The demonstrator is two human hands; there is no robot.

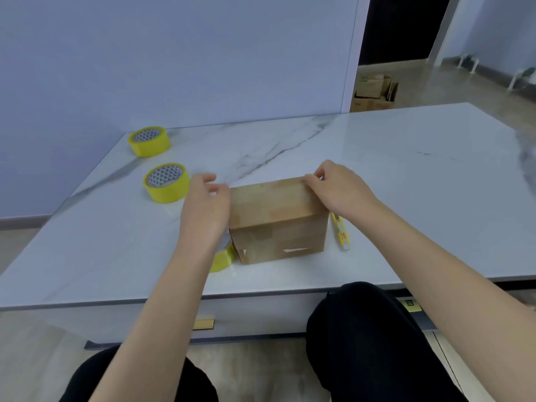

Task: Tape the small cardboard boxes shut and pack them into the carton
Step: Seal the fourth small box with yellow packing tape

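A white marble table (406,169) by a pale wall, with a cardboard box (275,216) near its front edge.
The right hand (339,190) pinches the box's far top corner. The left hand (206,204) touches its left side with curled fingers; I cannot tell if they hold anything.

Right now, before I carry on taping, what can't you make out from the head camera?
All from the head view:
- Box: far and left faces hidden by the box itself and the left hand.
- Left hand: its own back hides whether the curled fingers hold anything.
- Nearest tape roll: mostly under the left forearm.
- Knife: far end behind the wrist of the right hand.
- Cartons on the floor: small, blurred, contents unreadable.
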